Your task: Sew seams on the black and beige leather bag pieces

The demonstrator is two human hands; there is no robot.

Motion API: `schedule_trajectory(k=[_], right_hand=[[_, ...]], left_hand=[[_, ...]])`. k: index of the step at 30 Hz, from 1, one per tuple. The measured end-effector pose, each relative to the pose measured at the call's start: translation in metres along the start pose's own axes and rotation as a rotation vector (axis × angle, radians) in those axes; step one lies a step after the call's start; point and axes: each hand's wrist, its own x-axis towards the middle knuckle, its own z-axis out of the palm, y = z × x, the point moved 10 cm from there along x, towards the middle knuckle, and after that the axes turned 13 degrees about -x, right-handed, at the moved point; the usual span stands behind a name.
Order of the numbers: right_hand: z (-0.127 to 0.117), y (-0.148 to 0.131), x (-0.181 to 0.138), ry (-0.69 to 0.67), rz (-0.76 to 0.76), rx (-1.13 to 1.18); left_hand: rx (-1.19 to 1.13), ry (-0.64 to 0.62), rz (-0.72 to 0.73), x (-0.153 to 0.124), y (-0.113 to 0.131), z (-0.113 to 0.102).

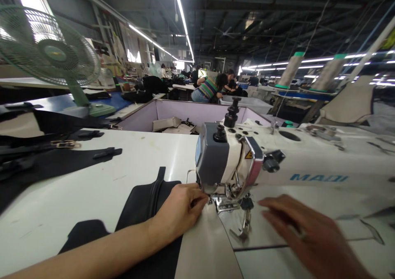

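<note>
My left hand (185, 205) is beside the needle area of a white and grey sewing machine (212, 159). Its fingers are curled and pinched together near the presser foot (226, 205); whatever is between them is hidden. Under that hand lies a beige leather-like panel (210, 246), its top end at the foot. A black leather-like piece with a raised strap (142, 201) lies to the left, partly covered by my forearm. My right hand (305, 229), blurred, hovers right of the metal edge guide (245, 227), fingers stretched out and nothing visible in them.
Black straps with buckles (64, 144) and dark pieces lie on the white table (123, 163) at left. Behind are a green fan (55, 52) and a lilac-walled bin (188, 110) with beige pieces. Thread cones (291, 69) stand at right. People work farther back.
</note>
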Motion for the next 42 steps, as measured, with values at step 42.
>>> schedule_trajectory(k=[42], right_hand=[[0.105,-0.014,0.037,-0.098,0.225,0.161]], left_hand=[[0.054,0.022,0.076,-0.004,0.011,-0.001]])
